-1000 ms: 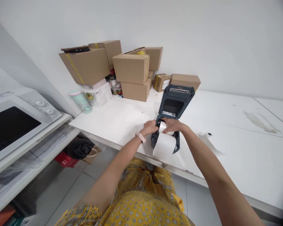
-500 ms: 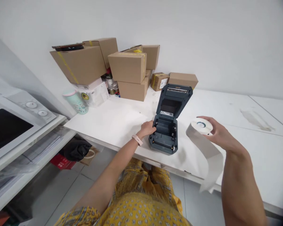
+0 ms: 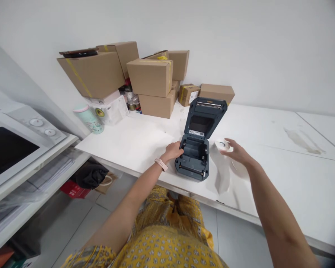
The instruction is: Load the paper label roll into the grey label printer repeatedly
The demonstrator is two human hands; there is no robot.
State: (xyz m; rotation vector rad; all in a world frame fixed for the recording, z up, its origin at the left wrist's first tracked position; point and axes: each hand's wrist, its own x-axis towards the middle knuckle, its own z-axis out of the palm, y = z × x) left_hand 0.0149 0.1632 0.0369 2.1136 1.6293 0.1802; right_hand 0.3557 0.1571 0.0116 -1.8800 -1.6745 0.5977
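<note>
A dark grey label printer [image 3: 192, 159] stands on the white table with its lid [image 3: 206, 116] tilted up, so its hollow inside shows. My left hand [image 3: 173, 150] grips the left side wall of the printer, thumb over the rim. Just right of the printer, my right hand [image 3: 236, 150] holds a roll of white labels [image 3: 222, 144] between thumb and fingers. From the roll a loose strip [image 3: 222, 175] hangs down toward the table. The roll is apart from the printer, and the hand hides part of it.
Cardboard boxes [image 3: 149, 78] are stacked along the wall behind. A mint tumbler [image 3: 89, 119] stands by a white box [image 3: 111, 110] at the table's left end. At far left, a microwave [image 3: 22, 137] sits on a shelf unit. The table's front edge [image 3: 234, 214] runs before me.
My right hand has carried the label roll left and down, closer to the printer, its strip swinging along. My left hand keeps its grip on the printer.
</note>
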